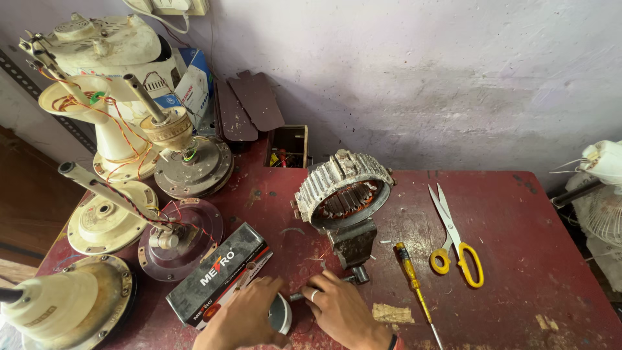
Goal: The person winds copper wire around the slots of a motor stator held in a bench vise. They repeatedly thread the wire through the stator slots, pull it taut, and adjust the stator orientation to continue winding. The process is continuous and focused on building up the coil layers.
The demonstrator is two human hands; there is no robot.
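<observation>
A ribbed metal motor stator ring [343, 186] with copper windings inside sits clamped in a small bench vise [353, 243] at the middle of the dark red table [518, 259]. My right hand [340, 311] grips the vise's handle bar near the front edge; a ring shows on one finger. My left hand [249, 317] rests on a round grey metal part [280, 314], right beside a long black and red box [217, 275].
Yellow-handled scissors [453, 240] and a yellow screwdriver [414, 285] lie right of the vise. Several cream ceiling fan motors [107, 220] with loose wires crowd the left side. A small wooden box [288, 148] stands by the wall. A cardboard scrap [392, 314] lies near my right wrist.
</observation>
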